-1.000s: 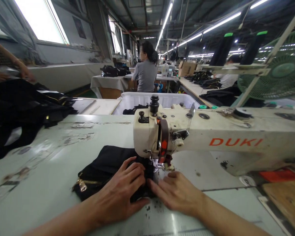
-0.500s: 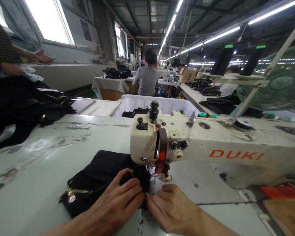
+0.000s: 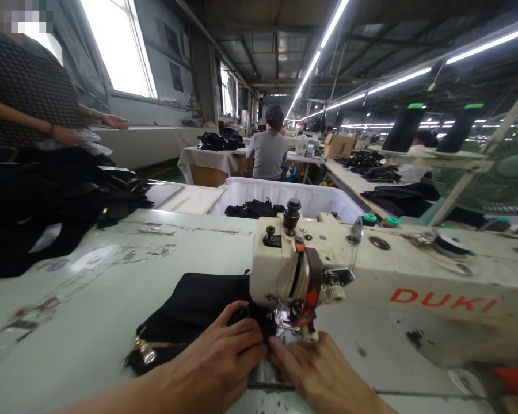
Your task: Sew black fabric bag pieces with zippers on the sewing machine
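Black cloth point(image 3: 198, 299) with a gold zipper point(image 3: 148, 352) at its left end lies on the pale green table, its right edge beside the needle area of a sewing machine point(image 3: 371, 253). My left hand point(image 3: 228, 351) rests on this cloth with curled fingers, gripping it near its right edge. Just below the machine's foot, my right hand point(image 3: 306, 362) is close to the left one, its index fingertip at the cloth's edge. Part of the right hand is behind the machine's lower parts, and whether it pinches anything is hidden.
Dark garments point(image 3: 69, 195) are heaped at the left, where a person point(image 3: 30, 92) stands. Behind the machine is a white bin point(image 3: 328, 198) with dark cloth. Thread cones point(image 3: 406, 129) and a green fan point(image 3: 515, 167) stand right. Another person point(image 3: 270, 152) sits ahead.
The view has shifted, so the scene sits farther right and lower. My right hand has flattened somewhat, its fingers now partly beneath the machine head. My left hand keeps its grip on the cloth.
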{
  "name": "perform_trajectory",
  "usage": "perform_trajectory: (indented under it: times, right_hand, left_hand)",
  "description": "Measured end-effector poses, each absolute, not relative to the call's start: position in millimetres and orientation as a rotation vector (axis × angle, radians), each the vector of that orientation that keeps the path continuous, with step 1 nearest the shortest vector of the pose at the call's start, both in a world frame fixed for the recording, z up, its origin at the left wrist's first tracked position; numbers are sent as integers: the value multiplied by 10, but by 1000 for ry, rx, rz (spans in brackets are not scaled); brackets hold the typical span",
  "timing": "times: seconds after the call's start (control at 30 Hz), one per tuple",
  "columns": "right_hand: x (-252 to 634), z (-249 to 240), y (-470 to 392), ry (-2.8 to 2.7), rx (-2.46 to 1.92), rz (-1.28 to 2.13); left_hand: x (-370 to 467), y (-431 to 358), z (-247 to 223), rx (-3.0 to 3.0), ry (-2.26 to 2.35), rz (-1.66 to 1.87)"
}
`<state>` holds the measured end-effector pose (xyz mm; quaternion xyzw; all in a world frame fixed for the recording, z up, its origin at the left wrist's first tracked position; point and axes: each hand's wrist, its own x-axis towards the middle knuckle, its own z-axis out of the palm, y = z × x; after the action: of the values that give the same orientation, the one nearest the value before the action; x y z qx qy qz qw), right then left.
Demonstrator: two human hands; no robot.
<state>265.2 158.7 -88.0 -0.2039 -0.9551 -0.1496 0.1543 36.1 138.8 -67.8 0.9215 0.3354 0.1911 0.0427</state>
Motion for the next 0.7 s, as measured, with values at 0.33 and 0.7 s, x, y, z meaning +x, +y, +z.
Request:
perform_trajectory:
  times: [0.33,0.7]
  right_hand:
    - [2649,-981,1612,-2723,-707,-361]
    - [2590,-978,1663,-2638,-768,-328]
  left_hand:
    - [290,1600,-887,2907,954,643]
    - [301,1775,-833,2859,1045,669]
